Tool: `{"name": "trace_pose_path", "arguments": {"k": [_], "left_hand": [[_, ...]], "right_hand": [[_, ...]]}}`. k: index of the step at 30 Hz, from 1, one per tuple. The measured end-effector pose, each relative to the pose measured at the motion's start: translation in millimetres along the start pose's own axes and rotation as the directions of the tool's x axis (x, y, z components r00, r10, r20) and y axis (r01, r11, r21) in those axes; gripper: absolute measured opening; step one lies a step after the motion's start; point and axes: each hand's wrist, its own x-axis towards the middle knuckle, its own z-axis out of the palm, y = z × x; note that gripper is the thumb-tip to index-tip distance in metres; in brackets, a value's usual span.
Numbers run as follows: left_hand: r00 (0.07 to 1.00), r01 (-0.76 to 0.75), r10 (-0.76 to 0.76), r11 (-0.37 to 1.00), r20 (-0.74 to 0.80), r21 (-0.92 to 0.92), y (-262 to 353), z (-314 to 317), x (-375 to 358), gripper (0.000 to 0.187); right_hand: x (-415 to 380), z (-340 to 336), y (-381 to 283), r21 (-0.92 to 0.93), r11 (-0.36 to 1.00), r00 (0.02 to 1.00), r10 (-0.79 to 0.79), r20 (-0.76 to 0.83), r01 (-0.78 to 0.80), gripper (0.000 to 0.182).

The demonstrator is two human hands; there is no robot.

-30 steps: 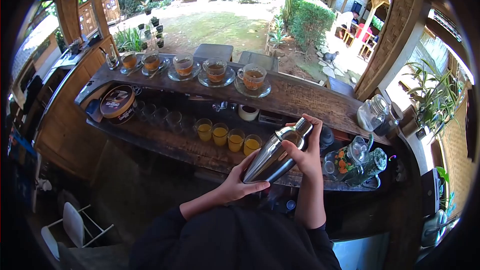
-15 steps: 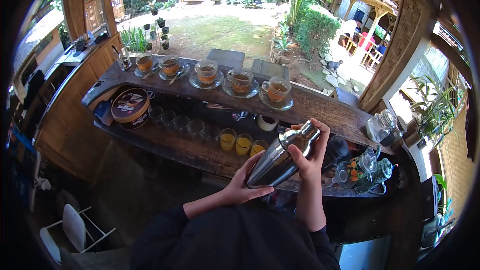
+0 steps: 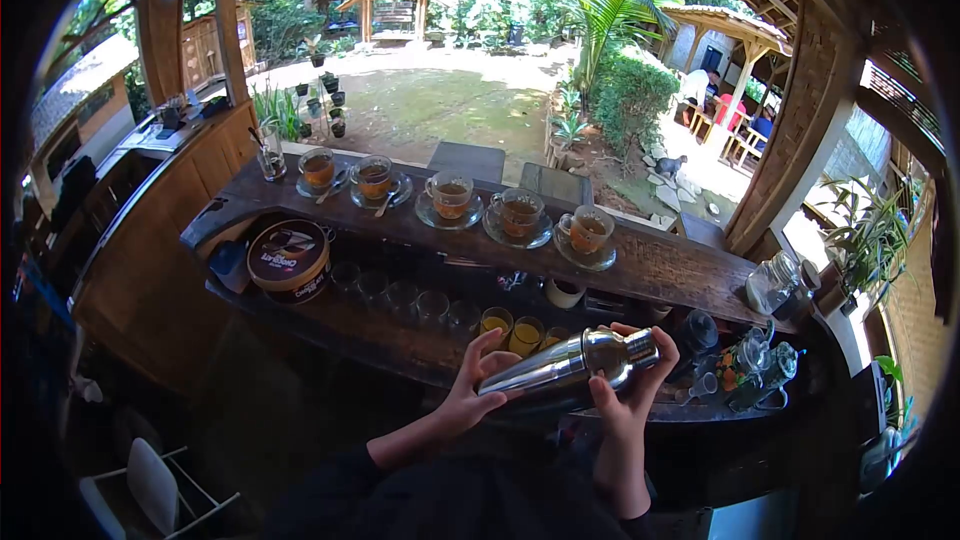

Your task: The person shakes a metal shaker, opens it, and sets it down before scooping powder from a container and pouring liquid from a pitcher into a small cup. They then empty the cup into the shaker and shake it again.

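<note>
At a long, dark wooden two-tier counter (image 3: 668, 276), a polished silver metal cocktail shaker (image 3: 560, 368) spans two bare hands.
The shaker is held over the lower tier's near edge, its long axis running left to right and tilted, the narrow capped end at the right and slightly farther off. The bare left hand (image 3: 466, 396) is nearer the base, cupping it with thumb and fingers loosely parted; the bare right hand (image 3: 630, 402) closes around the shoulder and cap, thumb on the near side. Beyond stand five clear glass cups of amber drink on saucers (image 3: 452, 200), along the upper tier. Small clear tumblers of yellow drink (image 3: 525, 336) sit just behind the shaker, partly hidden by it, closer to the left hand.
</note>
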Motion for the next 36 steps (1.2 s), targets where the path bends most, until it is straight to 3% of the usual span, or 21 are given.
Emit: {"name": "trace_pose_path", "arguments": {"k": [2, 6, 8, 10, 11, 13, 17, 18, 20, 21, 22, 24, 25, 26, 28, 29, 30, 32, 33, 34, 36], "left_hand": [[1.000, -0.016, 0.016, 0.999, 0.005, 0.041, -0.2, -6.7, -0.2, 0.093], [0.998, -0.037, 0.036, 0.999, -0.043, -0.012, -8.2, -19.5, -3.5, 0.089], [0.996, -0.052, 0.047, 0.997, -0.076, -0.064, -12.5, -21.0, -5.6, 0.086], [0.985, -0.038, 0.007, 0.984, -0.174, -0.176, -15.2, -20.8, -7.8, 0.069], [0.985, -0.037, 0.006, 0.983, -0.172, -0.178, -15.2, -21.5, -7.6, 0.069], [0.961, 0.008, -0.092, 0.952, -0.262, -0.305, -14.0, -21.7, -5.0, 0.049], [0.923, 0.093, -0.145, 0.983, -0.356, -0.160, -4.0, -18.4, 6.6, 0.037], [0.929, 0.098, -0.145, 0.983, -0.339, -0.153, -1.5, -14.9, 10.7, 0.037], [0.979, -0.043, 0.019, 0.993, -0.203, -0.114, 6.3, -5.8, 14.3, 0.037], [0.991, -0.077, 0.064, 0.991, -0.121, -0.105, 15.1, 2.4, 17.3, 0.040], [0.993, -0.061, 0.050, 0.993, -0.110, -0.098, 20.9, 10.8, 24.5, 0.040], [0.980, -0.194, 0.198, 0.972, 0.016, -0.133, 26.9, 28.5, 42.8, 0.041], [0.985, -0.166, 0.170, 0.975, 0.012, -0.149, 25.0, 33.5, 52.7, 0.039], [0.994, -0.105, 0.101, 0.985, -0.036, -0.138, 19.8, 35.2, 63.3, 0.036], [0.982, 0.070, -0.080, 0.995, -0.169, -0.067, 13.5, 45.2, 85.7, 0.034], [0.973, 0.110, -0.114, 0.993, -0.202, -0.032, 11.2, 57.4, 93.1, 0.035], [0.972, 0.114, -0.117, 0.993, -0.203, -0.029, 9.5, 65.9, 95.3, 0.035], [0.992, 0.118, -0.120, 0.992, -0.044, -0.053, 6.9, 83.5, 102.7, 0.034], [0.994, 0.101, -0.100, 0.995, 0.032, -0.014, 6.4, 89.9, 105.8, 0.037], [0.994, 0.102, -0.102, 0.995, 0.028, -0.013, 6.6, 102.7, 108.2, 0.037], [0.995, -0.008, 0.014, 0.999, 0.101, -0.052, 5.0, 130.2, 113.2, 0.039]], "right_hand": [[-2.9, 8.6, -2.9, -0.015, 0.978, 0.976, -0.207, 0.065, 0.208, 0.086], [-7.5, 18.8, -4.9, -0.042, 0.967, 0.963, -0.246, 0.111, 0.252, 0.084], [-8.1, 19.7, -6.9, -0.016, 0.977, 0.970, -0.211, 0.124, 0.215, 0.083], [-8.3, 20.5, -3.5, 0.087, 0.987, 0.983, -0.142, 0.114, 0.132, 0.084], [-7.9, 22.5, 0.3, 0.082, 0.980, 0.973, -0.193, 0.127, 0.184, 0.085], [-4.3, 25.9, 14.8, -0.008, 0.957, 0.946, -0.287, 0.152, 0.291, 0.091], [-2.8, 27.0, 26.2, 0.049, 0.992, 0.982, -0.120, 0.144, 0.114, 0.108], [0.7, 24.8, 19.1, 0.045, 0.991, 0.982, -0.134, 0.131, 0.130, 0.108], [3.4, 21.4, 4.2, -0.087, 0.904, 0.891, -0.390, 0.233, 0.419, 0.108], [8.2, 21.7, -10.7, -0.052, 0.852, 0.834, -0.495, 0.243, 0.521, 0.105], [13.7, 19.6, -13.9, -0.060, 0.852, 0.838, -0.497, 0.225, 0.521, 0.105], [24.3, 12.9, -18.7, 0.091, 0.688, 0.656, -0.718, 0.233, 0.720, 0.100], [32.6, 6.0, -17.6, 0.103, 0.649, 0.619, -0.754, 0.219, 0.754, 0.097], [31.2, -7.0, -19.3, 0.007, 0.784, 0.759, -0.603, 0.246, 0.620, 0.101], [41.5, -26.9, -3.9, -0.103, 0.847, 0.854, -0.519, 0.041, 0.521, 0.104], [40.5, -34.2, -6.7, -0.085, 0.939, 0.939, -0.340, -0.060, 0.335, 0.103], [42.1, -44.2, -12.3, -0.126, 0.927, 0.929, -0.363, -0.070, 0.353, 0.102], [40.4, -64.1, -28.9, -0.244, 0.731, 0.765, -0.640, 0.077, 0.637, 0.104], [41.7, -67.3, -27.7, -0.107, 0.636, 0.644, -0.761, 0.080, 0.764, 0.105], [27.5, -85.8, -33.2, -0.078, 0.822, 0.820, -0.545, 0.177, 0.563, 0.104], [27.0, -87.7, -34.1, -0.060, 0.645, 0.648, -0.758, 0.077, 0.762, 0.102]]}}
